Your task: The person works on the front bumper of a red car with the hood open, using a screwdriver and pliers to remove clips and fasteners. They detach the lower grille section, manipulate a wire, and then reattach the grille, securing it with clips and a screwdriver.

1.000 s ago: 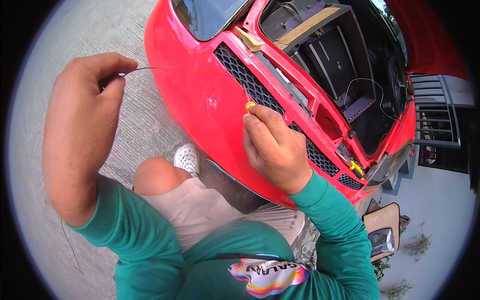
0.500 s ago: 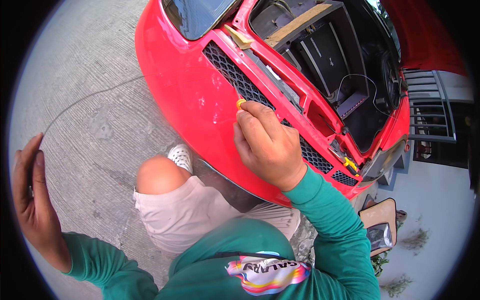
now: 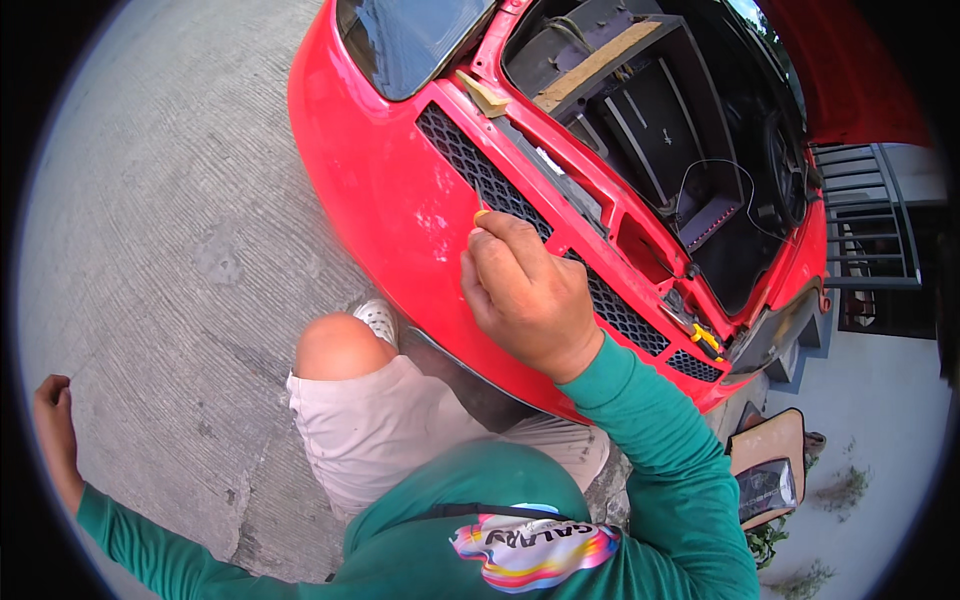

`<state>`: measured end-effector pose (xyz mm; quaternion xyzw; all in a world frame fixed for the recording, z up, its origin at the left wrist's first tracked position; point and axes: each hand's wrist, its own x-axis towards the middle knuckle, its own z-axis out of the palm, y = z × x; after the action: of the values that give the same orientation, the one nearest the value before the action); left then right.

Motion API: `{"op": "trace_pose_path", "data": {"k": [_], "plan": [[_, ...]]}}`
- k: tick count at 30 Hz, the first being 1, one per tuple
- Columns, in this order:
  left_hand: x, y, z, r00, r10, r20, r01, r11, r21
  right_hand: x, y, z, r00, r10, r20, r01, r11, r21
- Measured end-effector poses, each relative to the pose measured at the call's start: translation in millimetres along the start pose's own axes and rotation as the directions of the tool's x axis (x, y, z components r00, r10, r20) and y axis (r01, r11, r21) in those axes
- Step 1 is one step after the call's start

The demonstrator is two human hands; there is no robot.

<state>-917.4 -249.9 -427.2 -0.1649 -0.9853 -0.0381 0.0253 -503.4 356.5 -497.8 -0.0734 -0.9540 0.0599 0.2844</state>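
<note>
My right hand [image 3: 528, 290] is closed around a thin tool with a yellow handle end, apparently a screwdriver [image 3: 480, 212]. Its narrow shaft points up toward the black mesh grille [image 3: 470, 155] of the red car [image 3: 375, 170]; I cannot tell whether the tip touches. Most of the handle is hidden in my fist. Far out at the left edge of the view, my left hand [image 3: 55, 415] is held low over the concrete, its fingers bent and pinched together. What they hold is too small to make out.
A yellow-and-black tool [image 3: 706, 342] lies on the car's edge at right. Inside the open compartment sit a black box [image 3: 650, 130] and a thin looping wire [image 3: 752, 185]. Mats [image 3: 768, 460] lean near the pale wall. My bent knee [image 3: 343, 347] is beside the bumper.
My left hand has moved down and outward, its fingers drawing together. The thin wire that ran from it toward the car no longer shows clearly. My right hand stays near the grille.
</note>
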Motion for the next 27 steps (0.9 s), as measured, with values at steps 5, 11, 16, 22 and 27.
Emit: {"op": "trace_pose_path", "data": {"k": [5, 11, 16, 22, 27], "plan": [[-25.4, -22.0, 170.1, 0.909, -0.203, 0.364, 0.204, 0.978, 0.036, -2.8, -1.7, 3.6, 1.0, -0.02, 0.01, 0.02, 1.0, -0.005], [-76.0, 11.2, 282.2, 0.759, -0.184, 0.624, 0.124, 0.983, 0.138, 0.9, -1.8, -0.7, 0.996, -0.049, 0.068, 0.049, 0.999, -0.005], [-73.0, 101.1, 306.9, 0.748, -0.206, 0.631, 0.031, 0.961, 0.276, 0.7, 5.0, 1.5, 0.998, -0.042, 0.051, 0.043, 0.999, -0.01], [-59.5, 197.6, 285.9, 0.903, 0.058, 0.426, -0.137, 0.978, 0.155, 38.2, 16.7, -12.3, 0.996, 0.086, 0.015, -0.087, 0.986, 0.143], [-41.5, 402.1, 187.7, 0.862, 0.491, -0.126, -0.482, 0.717, -0.504, 50.3, 8.1, 3.1, 0.94, 0.335, 0.067, -0.322, 0.799, 0.508]]}}
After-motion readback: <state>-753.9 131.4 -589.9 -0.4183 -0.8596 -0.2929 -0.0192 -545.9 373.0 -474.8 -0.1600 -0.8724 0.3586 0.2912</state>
